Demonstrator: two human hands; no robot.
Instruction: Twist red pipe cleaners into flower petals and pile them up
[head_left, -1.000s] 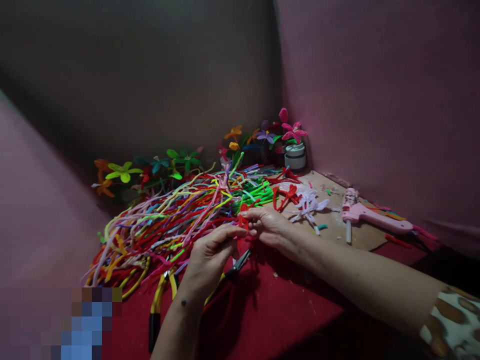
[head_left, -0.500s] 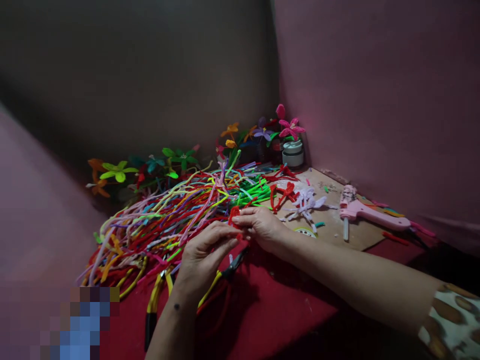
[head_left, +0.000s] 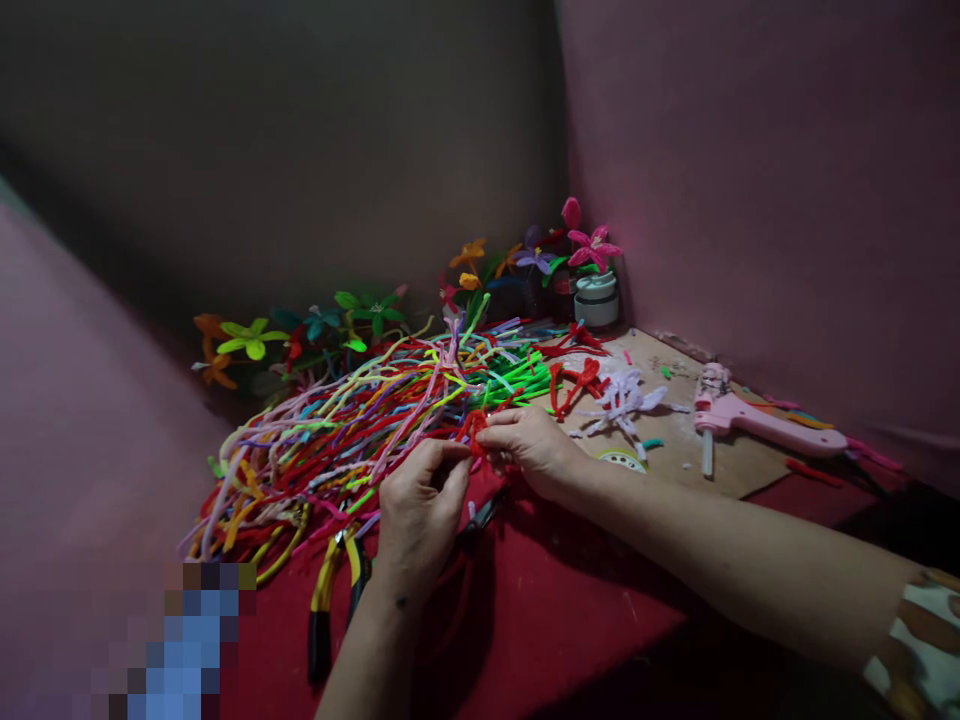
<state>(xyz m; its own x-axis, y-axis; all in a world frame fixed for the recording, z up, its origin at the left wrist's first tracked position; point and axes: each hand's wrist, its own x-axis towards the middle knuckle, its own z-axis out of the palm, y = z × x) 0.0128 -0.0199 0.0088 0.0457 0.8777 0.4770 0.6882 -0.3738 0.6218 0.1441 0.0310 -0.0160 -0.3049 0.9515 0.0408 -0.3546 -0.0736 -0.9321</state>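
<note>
My left hand and my right hand meet over the front of the table, both closed in a pinch on a red pipe cleaner. Its bent red strands show between and above my fingertips; the rest is hidden by the fingers. Behind my hands spreads a heap of many-coloured pipe cleaners, with a bright green bunch at its right end. Yellow-and-black pliers lie left of my left wrist. Beneath my hands, the dark jaws of another tool show partly.
A pink glue gun rests on a brown board at the right. Lilac pipe-cleaner pieces, red loops and a round spool lie nearer. Pipe-cleaner flowers and a white-lidded jar stand along the wall.
The view has shifted slightly, so the table things sit further right. My left hand has turned more upright, its fingertips still at the red piece. Both hands keep their pinch.
</note>
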